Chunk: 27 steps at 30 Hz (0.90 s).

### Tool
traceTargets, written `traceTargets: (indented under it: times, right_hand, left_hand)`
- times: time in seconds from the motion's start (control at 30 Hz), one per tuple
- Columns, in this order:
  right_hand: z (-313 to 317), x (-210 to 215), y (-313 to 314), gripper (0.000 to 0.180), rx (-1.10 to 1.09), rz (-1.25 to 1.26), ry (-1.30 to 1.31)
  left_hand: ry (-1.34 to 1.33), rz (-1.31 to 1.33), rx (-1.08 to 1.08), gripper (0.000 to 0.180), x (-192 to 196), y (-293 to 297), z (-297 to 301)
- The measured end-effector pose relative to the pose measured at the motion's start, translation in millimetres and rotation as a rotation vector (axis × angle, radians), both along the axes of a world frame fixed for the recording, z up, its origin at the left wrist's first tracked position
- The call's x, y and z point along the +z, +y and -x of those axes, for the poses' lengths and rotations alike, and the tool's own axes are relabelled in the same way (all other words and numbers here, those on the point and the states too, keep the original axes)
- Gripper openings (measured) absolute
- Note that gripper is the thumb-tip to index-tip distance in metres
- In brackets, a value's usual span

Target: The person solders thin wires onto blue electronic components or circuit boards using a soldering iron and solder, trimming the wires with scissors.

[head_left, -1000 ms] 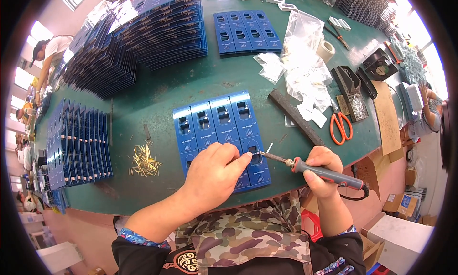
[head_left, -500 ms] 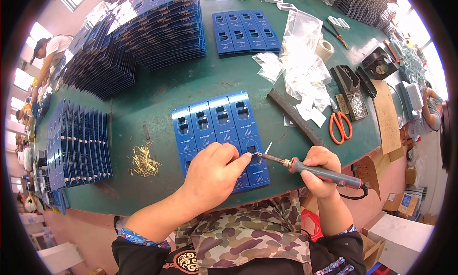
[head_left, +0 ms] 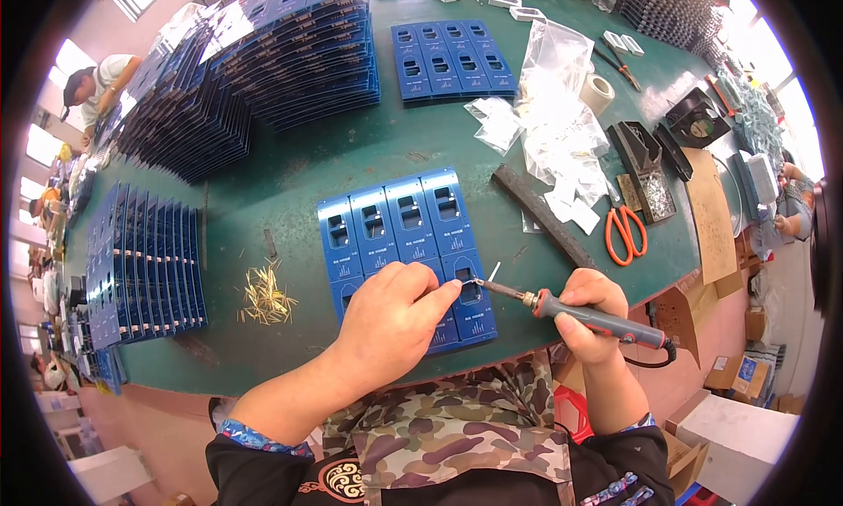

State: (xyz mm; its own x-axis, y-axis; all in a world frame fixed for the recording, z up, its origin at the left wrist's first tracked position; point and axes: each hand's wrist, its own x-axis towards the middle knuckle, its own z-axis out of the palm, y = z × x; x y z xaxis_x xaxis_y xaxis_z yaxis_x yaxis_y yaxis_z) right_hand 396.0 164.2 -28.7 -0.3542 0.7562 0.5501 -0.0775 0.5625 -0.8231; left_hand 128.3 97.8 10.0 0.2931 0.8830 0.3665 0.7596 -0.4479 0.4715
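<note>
A blue circuit board panel (head_left: 375, 254) with rows of rectangular cut-outs lies flat before me. My right hand (head_left: 597, 313) grips the grey-and-red handle of a soldering iron (head_left: 575, 315). The iron's tip points left and meets the edge of a cut-out on the panel's right side. Over the near part of the panel rests my left hand (head_left: 392, 320), thumb and fingers pinched at that same cut-out; what they hold is too small to make out. A thin white piece (head_left: 494, 270) sticks out beside the iron's tip. Left of the panel lies a pile of brass-coloured pins (head_left: 266, 295).
Blue boards stand in a row (head_left: 154, 265) at the left and in tall stacks (head_left: 299, 63) behind. Another panel (head_left: 452, 60) lies farther back. To the right are a dark bar (head_left: 543, 215), orange-handled scissors (head_left: 626, 236), plastic bags (head_left: 562, 111), a soldering stand (head_left: 645, 168) and a fan (head_left: 700, 117).
Both my hands, the soldering iron and the panel hold their places. At the far left a person has shifted, head and arm in a different position; a person at the right has moved slightly.
</note>
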Motion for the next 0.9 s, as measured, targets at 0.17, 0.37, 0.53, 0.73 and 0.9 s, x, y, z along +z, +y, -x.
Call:
traceTargets:
  times: [0.17, 0.37, 0.53, 0.73, 0.9]
  right_hand:
    - [1.2, 3.9, 1.7, 0.021, 0.028, -0.04, -0.055]
    - [1.5, 4.7, 1.0, 0.021, 0.024, -0.042, -0.063]
    - [1.6, 3.8, 0.1, 0.021, 0.026, -0.036, -0.05]
    - [-5.3, -4.8, -10.8, 0.02, -0.025, 0.074, 0.086]
    - [-14.9, -7.4, -20.4, 0.019, -0.001, 0.13, 0.11]
  left_hand:
    - [0.008, -0.005, -0.002, 0.031, -1.5, 0.7, 0.0]
    - [0.024, -0.012, -0.001, 0.031, -1.2, 1.1, -1.1]
    - [0.039, -0.004, -0.002, 0.031, 0.2, 0.4, -1.8]
    - [-0.036, -0.005, 0.002, 0.03, 5.2, -4.3, -2.3]
    - [-0.024, -0.012, -0.045, 0.028, 0.9, -6.8, -5.3]
